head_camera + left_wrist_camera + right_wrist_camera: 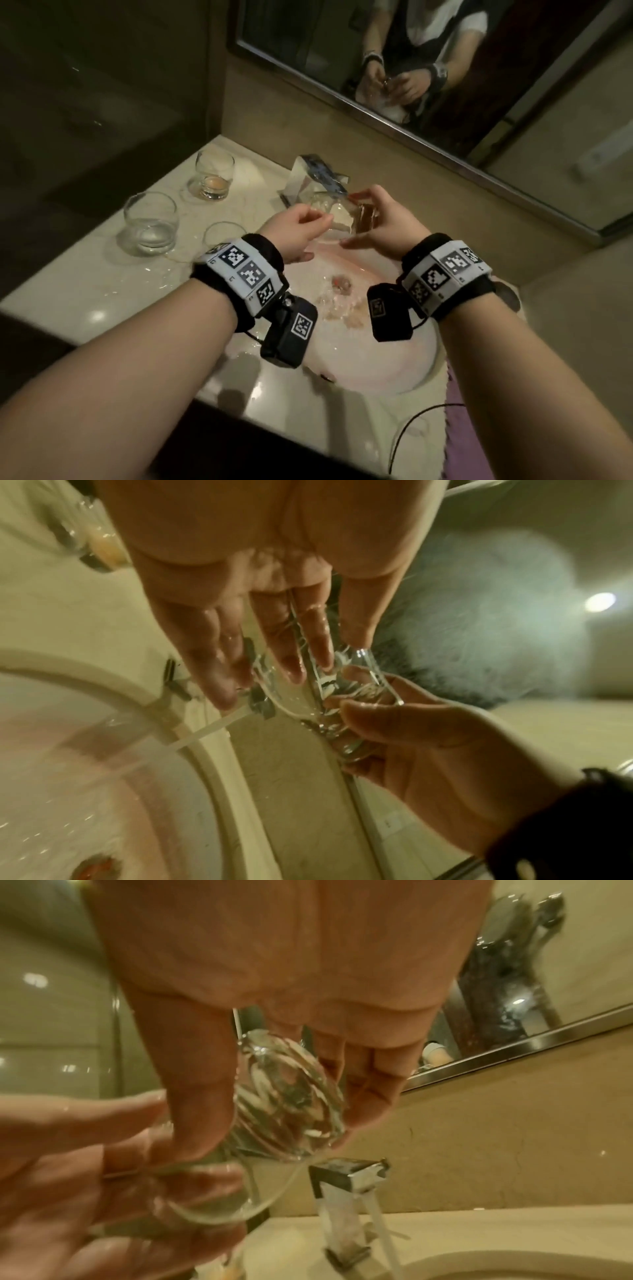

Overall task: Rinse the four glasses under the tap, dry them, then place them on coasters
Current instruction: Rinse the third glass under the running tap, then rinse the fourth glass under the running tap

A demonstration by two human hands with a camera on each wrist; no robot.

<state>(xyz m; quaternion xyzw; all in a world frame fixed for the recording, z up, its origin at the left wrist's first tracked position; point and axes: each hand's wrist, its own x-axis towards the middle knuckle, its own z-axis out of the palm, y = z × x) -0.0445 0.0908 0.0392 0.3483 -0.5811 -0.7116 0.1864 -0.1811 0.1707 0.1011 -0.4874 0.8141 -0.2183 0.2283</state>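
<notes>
Gripping a clear glass (346,219) over the basin (376,373), the right hand (383,222) curls thumb and fingers (373,1096) round its base. The left hand (294,233) has straight wet fingers (287,647) touching its rim. Water runs from the tap (346,1180). Three more glasses (150,222) stand on the worktop (85,294) at ten o'clock.
</notes>
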